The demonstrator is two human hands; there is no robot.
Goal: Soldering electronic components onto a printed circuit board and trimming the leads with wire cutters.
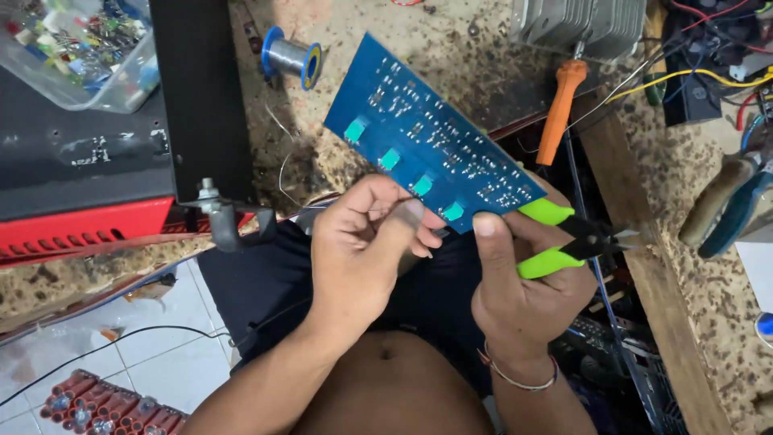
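Board first: I see a flat blue circuit board point(431, 133), rectangular, dotted with silvery solder points and four teal squares, tilted up over the lap. Left hand point(366, 250) pinches its lower edge, thumb on the face. Right hand point(523, 274) grips the same edge while also clutching cutters point(576, 238) with glossy green handles. Behind lies a speckled, worn bench point(451, 48) with a solder spool point(291, 56), orange-handled tool point(561, 109), finned metal heatsink point(580, 24); white tiles point(161, 354) below.

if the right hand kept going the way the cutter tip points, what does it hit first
The cutters in the right hand point right; probably the wooden bench edge, though depth is unclear.
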